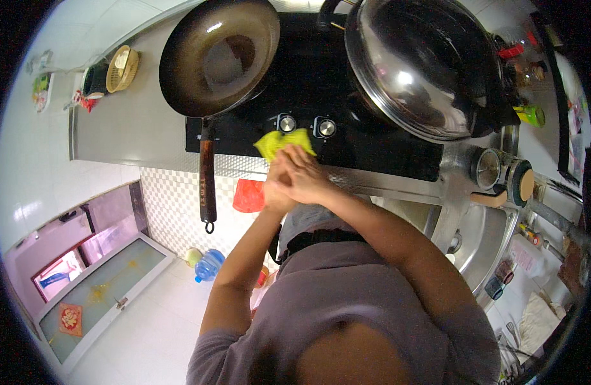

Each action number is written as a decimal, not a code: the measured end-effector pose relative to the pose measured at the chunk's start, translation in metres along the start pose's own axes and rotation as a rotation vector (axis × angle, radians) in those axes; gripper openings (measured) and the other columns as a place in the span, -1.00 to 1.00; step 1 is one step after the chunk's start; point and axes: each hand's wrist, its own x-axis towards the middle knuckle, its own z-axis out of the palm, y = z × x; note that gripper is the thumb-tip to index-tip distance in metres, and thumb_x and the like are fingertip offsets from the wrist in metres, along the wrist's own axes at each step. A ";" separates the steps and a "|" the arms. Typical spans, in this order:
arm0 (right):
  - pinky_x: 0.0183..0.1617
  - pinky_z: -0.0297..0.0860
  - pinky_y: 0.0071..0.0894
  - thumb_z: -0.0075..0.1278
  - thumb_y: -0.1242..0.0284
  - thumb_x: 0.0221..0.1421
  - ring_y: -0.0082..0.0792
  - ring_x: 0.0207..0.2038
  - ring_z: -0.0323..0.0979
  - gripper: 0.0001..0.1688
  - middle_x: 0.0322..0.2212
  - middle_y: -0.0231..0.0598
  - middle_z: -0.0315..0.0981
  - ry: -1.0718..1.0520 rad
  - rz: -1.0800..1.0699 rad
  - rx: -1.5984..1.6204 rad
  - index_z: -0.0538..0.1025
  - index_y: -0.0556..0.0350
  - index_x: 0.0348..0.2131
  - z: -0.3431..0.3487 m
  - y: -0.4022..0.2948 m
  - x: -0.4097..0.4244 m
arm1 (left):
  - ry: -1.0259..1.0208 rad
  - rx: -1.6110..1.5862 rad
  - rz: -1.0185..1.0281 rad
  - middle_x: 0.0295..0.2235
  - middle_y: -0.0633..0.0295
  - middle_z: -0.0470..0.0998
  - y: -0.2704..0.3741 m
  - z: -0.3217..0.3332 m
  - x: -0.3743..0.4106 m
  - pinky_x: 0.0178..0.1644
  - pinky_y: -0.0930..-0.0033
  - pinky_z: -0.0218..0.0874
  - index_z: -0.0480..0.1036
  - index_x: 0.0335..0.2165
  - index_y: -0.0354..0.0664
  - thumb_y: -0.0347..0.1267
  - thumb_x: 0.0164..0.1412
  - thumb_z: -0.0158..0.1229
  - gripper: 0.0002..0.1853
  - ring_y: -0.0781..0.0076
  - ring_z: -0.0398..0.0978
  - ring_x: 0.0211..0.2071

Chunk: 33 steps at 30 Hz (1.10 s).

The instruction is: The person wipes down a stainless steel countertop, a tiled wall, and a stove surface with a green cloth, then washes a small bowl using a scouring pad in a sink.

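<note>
A yellow-green cloth (295,138) lies bunched at the front of a black glass hob (307,96), just below its two control knobs. At the cloth's lower edge, my left hand (277,187) grips it. My right hand (306,177) overlaps the left from the other side, its fingers reaching onto the cloth; overlap and slight blur hide whether it grips. Left of both hands, a wok (223,62) rests on the hob with its wooden handle (208,178) over the counter's front edge. A large pan with a shiny metal lid (411,82) stands at the right.
A steel counter (117,130) borders the hob, with a small yellow basket (122,69) at the left. Glass jars (488,168) stand at the right beside a steel sink (483,236). A red bag (248,195) hangs below the front edge; a blue water bottle (209,265) is on the floor.
</note>
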 end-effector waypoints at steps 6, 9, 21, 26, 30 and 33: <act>0.30 -0.12 -0.17 -0.16 -0.01 0.04 -0.07 0.23 -0.03 -0.23 0.14 -0.07 0.07 0.026 -0.183 -0.036 0.24 0.11 0.10 0.025 -0.056 0.128 | -0.019 0.500 -0.278 0.26 0.14 -0.04 -0.100 -0.048 0.026 0.29 0.04 -0.42 0.01 0.21 -0.05 -0.09 0.14 -0.11 -0.30 0.20 -0.16 0.28; 0.28 -0.14 -0.16 -0.21 0.04 0.07 -0.22 0.17 0.08 -0.40 0.04 -0.18 0.23 0.039 -0.116 -0.241 0.39 -0.03 0.00 0.011 -0.067 0.154 | 0.118 0.056 -0.264 0.24 0.11 -0.03 -0.136 -0.033 0.053 0.27 0.11 -0.34 -0.02 0.21 -0.08 -0.13 0.18 -0.13 -0.33 0.21 -0.10 0.25; 0.24 -0.01 -0.10 -0.52 -0.07 0.18 -0.05 0.05 0.30 -0.31 -0.04 -0.04 0.37 -0.003 0.504 -0.006 0.36 -0.11 0.03 -0.106 0.009 0.083 | -0.088 0.379 -0.034 -0.28 -0.14 0.47 0.027 -0.030 0.149 -0.14 0.11 0.30 0.35 -0.14 -0.29 -0.17 -0.01 0.05 -0.50 -0.03 0.49 -0.27; 0.13 0.19 -0.06 -0.51 -0.12 0.15 0.05 -0.03 0.35 -0.22 -0.12 0.08 0.40 0.186 0.575 0.132 0.49 0.09 -0.15 -0.109 0.033 0.040 | -0.299 0.523 0.228 -0.34 -0.16 0.47 0.054 -0.012 0.158 -0.27 0.08 0.33 0.39 -0.25 -0.25 -0.18 -0.05 0.04 -0.58 0.00 0.50 -0.33; 0.12 0.19 -0.02 -0.50 -0.10 0.16 0.09 -0.06 0.37 -0.24 -0.15 0.10 0.42 0.241 0.657 0.083 0.50 0.08 -0.17 -0.105 0.052 0.000 | -0.406 0.458 0.359 -0.32 -0.22 0.47 0.096 -0.003 0.150 -0.09 0.07 0.25 0.37 -0.19 -0.35 -0.14 -0.12 0.08 -0.45 -0.08 0.46 -0.28; 0.09 0.17 0.07 -0.42 0.02 0.18 0.12 -0.06 0.34 -0.33 -0.08 0.12 0.36 0.464 0.552 -0.046 0.35 0.17 -0.01 -0.075 0.076 -0.041 | -0.335 0.467 0.612 -0.14 -0.19 0.41 0.104 0.024 0.131 0.09 0.06 0.09 0.28 -0.02 -0.34 -0.10 -0.09 0.03 -0.31 -0.02 0.40 -0.10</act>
